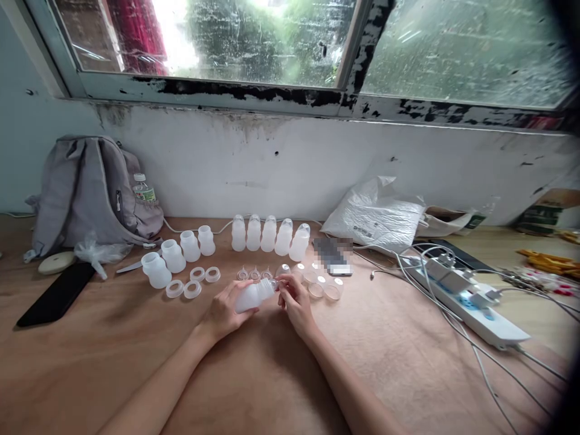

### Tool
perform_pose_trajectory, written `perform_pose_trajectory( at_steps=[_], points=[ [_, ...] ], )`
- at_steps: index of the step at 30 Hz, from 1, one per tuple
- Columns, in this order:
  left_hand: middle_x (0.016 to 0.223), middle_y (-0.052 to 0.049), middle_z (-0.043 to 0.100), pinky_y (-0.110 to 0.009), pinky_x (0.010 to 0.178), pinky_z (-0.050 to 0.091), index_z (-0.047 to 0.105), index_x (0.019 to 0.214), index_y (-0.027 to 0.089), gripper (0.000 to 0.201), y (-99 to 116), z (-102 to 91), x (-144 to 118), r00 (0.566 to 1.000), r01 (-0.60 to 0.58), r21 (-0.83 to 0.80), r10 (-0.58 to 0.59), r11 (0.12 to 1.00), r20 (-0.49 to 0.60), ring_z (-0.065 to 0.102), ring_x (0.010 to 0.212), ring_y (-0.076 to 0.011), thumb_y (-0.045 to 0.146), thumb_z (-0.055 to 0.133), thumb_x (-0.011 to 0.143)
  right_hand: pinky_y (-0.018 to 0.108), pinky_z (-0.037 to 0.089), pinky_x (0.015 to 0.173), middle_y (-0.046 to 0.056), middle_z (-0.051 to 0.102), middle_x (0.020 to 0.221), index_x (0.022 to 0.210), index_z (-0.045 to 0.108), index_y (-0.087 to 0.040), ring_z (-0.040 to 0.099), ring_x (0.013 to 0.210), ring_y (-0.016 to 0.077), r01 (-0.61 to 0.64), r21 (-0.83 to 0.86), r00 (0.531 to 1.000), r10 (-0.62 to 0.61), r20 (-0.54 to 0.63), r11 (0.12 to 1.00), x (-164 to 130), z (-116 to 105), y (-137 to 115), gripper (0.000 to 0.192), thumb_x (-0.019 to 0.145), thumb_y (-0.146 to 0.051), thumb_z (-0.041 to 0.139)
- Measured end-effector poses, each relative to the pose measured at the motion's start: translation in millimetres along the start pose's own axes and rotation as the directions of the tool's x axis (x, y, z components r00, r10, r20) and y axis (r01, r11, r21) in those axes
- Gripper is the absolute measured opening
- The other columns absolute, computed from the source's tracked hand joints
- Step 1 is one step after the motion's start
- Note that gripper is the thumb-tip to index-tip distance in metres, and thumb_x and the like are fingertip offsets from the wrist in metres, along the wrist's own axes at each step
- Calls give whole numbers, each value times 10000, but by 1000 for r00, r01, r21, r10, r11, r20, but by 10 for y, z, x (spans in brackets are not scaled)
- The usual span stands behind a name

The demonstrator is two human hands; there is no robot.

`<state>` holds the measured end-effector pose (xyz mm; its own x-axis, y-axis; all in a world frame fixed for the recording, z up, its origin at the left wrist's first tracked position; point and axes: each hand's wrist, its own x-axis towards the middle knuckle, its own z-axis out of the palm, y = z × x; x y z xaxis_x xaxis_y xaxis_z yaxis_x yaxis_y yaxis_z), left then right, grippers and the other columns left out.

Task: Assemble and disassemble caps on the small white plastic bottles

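Surface: wooden tabletop (136, 362) under a grimy window (254, 42), white wall behind.
L hand (224, 311): closed round a white plastic bottle (254, 296), held tilted on its side just above the table, neck pointing right.
R hand (294, 299): fingertips pinched at the bottle's neck end, on a small clear part; can't tell exactly what it is.
Just beyond hands: row of small clear teats (254, 274), approx 3-4; clear round caps (324, 289) to the right, near R hand.
Left of hands: 4 white screw rings (193, 290) lying flat, in 2 pairs.
Behind rings: 4 open white bottles (173, 255), upright, in a diagonal line, no tops.
Centre back: 5 capped bottles (268, 234) upright in a row, side by side; rightmost leans slightly.
Right of row: phone (333, 255), flat, blurred.
Far right: white power strip (466, 299) w/ plugs & cables; white plastic bag (376, 214) against the wall.
Far left: black phone (57, 295) flat near edge; grey backpack (90, 193) against the wall, water bottle (144, 188) in its side pocket.
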<state>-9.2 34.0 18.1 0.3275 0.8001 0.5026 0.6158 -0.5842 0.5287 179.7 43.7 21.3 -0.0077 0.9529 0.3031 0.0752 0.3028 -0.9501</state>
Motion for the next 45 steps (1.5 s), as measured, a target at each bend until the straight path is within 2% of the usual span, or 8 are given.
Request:
perform_pose_trajectory(
  at_steps=[10, 17, 21, 28, 34, 37, 41, 45],
  points=[
    [1054, -48, 584, -315, 814, 456, 425, 1121, 232, 428, -48, -1, -23, 999, -44, 87, 45, 995, -11, 552, 977, -200, 343, 569, 733, 206, 337, 414, -17, 490, 651, 827, 507, -205, 422, 454, 86, 20, -121, 999, -16, 32, 992, -4, -13, 14, 124, 804, -310, 446],
    [1052, -51, 590, -329, 836, 445, 451, 1098, 229, 407, -66, -12, -29, 993, -115, 52, 114, 992, 22, 556, 975, -202, 355, 570, 730, 214, 267, 418, -38, 335, 482, 513, 353, -194, 327, 452, 89, 47, -270, 999, -38, 39, 962, 8, -48, 11, 392, 812, -436, 427],
    [1057, -53, 591, -322, 834, 447, 447, 1100, 227, 410, -57, -20, -35, 989, -144, 26, 143, 989, 38, 559, 971, -196, 362, 568, 733, 227, 201, 406, -46, 239, 449, 452, 270, -191, 255, 413, 78, 24, -267, 999, -11, 53, 963, 17, -53, 26, 477, 816, -469, 404],
    [1036, -57, 593, -319, 813, 453, 439, 1116, 224, 437, -15, -52, -31, 999, -28, 3, 28, 1000, 25, 560, 953, -198, 381, 567, 729, 216, 301, 429, -41, 406, 523, 717, 486, -209, 370, 458, 101, 39, -190, 995, -21, 98, 981, 4, -56, -89, 223, 801, -414, 465],
    [1059, -66, 591, -343, 841, 442, 457, 1122, 221, 460, -42, -58, -34, 995, -63, -60, 67, 996, 74, 553, 971, -211, 372, 588, 708, 216, 263, 427, -48, 352, 507, 551, 387, -197, 332, 458, 92, 9, -148, 994, 8, 112, 989, 19, -64, -82, 325, 772, -403, 507],
    [1047, -68, 602, -341, 820, 451, 496, 1087, 211, 466, 17, -108, -10, 994, 35, -154, -19, 987, 103, 566, 938, -216, 394, 615, 676, 211, 212, 389, -66, 303, 447, 520, 360, -198, 279, 399, 77, -97, -39, 988, 101, 120, 995, 19, -43, -69, 373, 764, -439, 506],
    [945, -60, 636, -295, 716, 472, 522, 1046, 181, 408, 159, -192, 41, 965, 232, -402, -159, 886, 206, 595, 839, -200, 387, 594, 702, 208, 336, 444, -43, 452, 518, 702, 518, -198, 419, 460, 95, -141, 109, 984, 127, 124, 984, 0, -3, -141, 251, 751, -444, 533],
    [884, -69, 643, -274, 649, 464, 523, 1025, 147, 367, 211, -190, 61, 938, 334, -589, -200, 735, 283, 601, 778, -197, 378, 553, 741, 294, 446, 718, 49, 598, 935, 1090, 525, -242, 558, 826, 175, -219, 261, 934, 124, 336, 940, -26, 14, -260, 445, 695, -428, 612]
  ],
)
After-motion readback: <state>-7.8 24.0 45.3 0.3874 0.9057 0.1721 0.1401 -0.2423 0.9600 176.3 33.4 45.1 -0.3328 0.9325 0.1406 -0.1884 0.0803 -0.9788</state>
